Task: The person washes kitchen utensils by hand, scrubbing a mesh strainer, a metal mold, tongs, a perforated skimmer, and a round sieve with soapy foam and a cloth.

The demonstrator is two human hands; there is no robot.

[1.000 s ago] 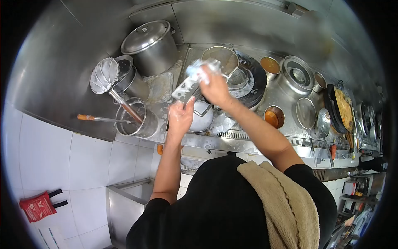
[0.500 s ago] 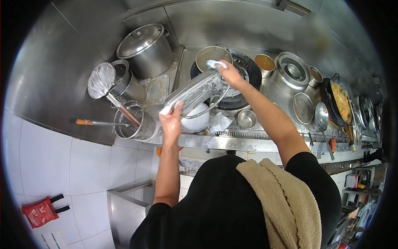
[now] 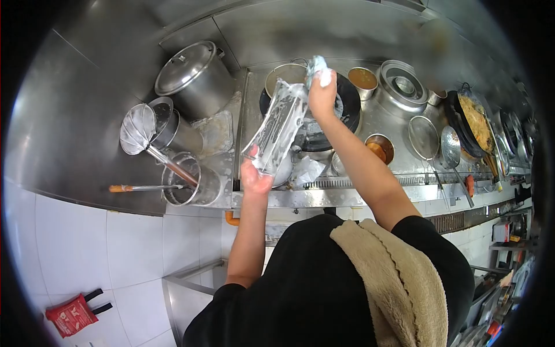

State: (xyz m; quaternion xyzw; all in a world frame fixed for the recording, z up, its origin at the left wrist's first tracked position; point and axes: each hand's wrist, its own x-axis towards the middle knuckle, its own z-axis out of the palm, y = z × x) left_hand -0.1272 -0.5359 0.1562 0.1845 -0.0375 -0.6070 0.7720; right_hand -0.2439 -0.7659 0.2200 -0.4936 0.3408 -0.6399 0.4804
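A soapy, long metal tray (image 3: 280, 124) is raised above the stove, streaked with white foam. My left hand (image 3: 255, 174) grips its lower end, thumb over the edge. At the upper right of the tray, my right hand (image 3: 322, 92) is closed round a foamy pale cloth (image 3: 316, 67), just off the tray's far end. Behind the tray lie a round strainer (image 3: 287, 75) and a black burner ring (image 3: 350, 98). A white bowl (image 3: 283, 172) is partly hidden below the tray, beside a crumpled white sheet (image 3: 308, 170).
At the left stand a lidded pot (image 3: 196, 78), a wire skimmer (image 3: 139, 128) and a clear container (image 3: 188, 184) with handled tools. Toward the right are a pot of brown liquid (image 3: 363, 78), a small pan (image 3: 378, 149), stacked steel bowls (image 3: 403, 87), a strainer (image 3: 424, 137) and a wok with food (image 3: 475, 121).
The tray has turned steeper, its foamy inside now showing. My right hand with the cloth has lifted off the tray's far end. The view has shifted slightly.
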